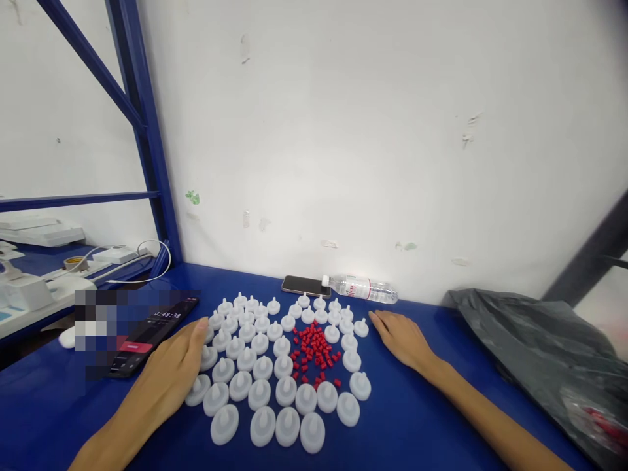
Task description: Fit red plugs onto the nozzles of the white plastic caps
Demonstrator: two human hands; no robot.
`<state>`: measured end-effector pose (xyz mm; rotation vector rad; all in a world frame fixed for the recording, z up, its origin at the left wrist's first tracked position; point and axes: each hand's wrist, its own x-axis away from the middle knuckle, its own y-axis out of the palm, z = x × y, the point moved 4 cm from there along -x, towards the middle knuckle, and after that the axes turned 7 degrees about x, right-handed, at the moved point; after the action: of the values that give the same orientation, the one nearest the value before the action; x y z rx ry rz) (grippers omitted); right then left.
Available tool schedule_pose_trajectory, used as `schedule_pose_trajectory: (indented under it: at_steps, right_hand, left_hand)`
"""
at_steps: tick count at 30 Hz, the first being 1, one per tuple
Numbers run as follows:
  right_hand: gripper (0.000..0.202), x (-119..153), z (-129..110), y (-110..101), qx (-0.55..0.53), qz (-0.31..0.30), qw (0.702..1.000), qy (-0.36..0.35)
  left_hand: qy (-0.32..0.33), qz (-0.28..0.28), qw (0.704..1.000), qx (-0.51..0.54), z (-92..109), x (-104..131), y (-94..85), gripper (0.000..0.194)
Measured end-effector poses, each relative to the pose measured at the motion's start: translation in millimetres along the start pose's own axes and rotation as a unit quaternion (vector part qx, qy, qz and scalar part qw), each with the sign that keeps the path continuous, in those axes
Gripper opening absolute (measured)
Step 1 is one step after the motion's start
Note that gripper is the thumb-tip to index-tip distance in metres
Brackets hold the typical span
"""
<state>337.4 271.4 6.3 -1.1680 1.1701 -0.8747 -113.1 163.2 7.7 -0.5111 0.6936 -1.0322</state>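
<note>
Many white round plastic caps [247, 358], each with a short nozzle in the middle, lie spread over the blue table, mostly nozzle up. Among them is a loose pile of small red cylindrical caps [316, 347]. My left hand [174, 363] rests on its side along the left edge of the white caps, fingers stretched forward and holding nothing visible; some of its fingers are hidden. My right hand [401, 335] lies on the table just right of the white caps, its fingers extended toward them with nothing in them.
Behind the caps lie a dark phone [307, 286] and a clear water bottle [366, 289] on its side. Another phone [157, 330] showing a timer lies beyond my left hand. A dark plastic bag [534, 353] covers the right side. Blue frame posts [147, 131] stand at left.
</note>
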Motion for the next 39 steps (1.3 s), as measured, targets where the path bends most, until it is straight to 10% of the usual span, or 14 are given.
schedule_pose_trajectory:
  at_steps: [39]
  right_hand:
    - [0.027, 1, -4, -4, 0.016, -0.024, 1.000, -0.002]
  left_hand:
    - [-0.024, -0.001, 0.999, 0.030, -11, -3, 1.8, 0.075]
